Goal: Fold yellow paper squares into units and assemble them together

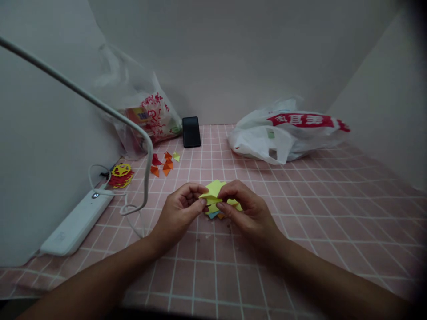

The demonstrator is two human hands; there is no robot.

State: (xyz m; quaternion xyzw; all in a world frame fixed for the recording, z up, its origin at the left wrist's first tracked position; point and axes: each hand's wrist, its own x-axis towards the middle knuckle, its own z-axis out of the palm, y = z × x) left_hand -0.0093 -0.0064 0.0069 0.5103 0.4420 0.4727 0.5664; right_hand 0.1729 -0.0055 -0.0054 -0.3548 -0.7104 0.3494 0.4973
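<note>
Between my two hands is a yellow piece of folded paper (213,190), held a little above the table. My left hand (182,206) pinches its left edge with thumb and fingers. On the other side, my right hand (245,208) grips the right edge between thumb and forefinger. Beneath it lies a small pile of coloured paper (213,214), yellow with blue and orange showing at the bottom edge; my right hand hides part of that pile. Farther back on the left sit several small folded paper pieces (167,165) in orange, red and pale yellow.
A pink checked cloth (287,266) covers the table. At the left are a white power strip (78,224), a grey-white curved stand (147,146) and red and yellow cut-outs (120,174). A black phone (191,132) lies between two plastic bags, left (156,111) and right (263,140).
</note>
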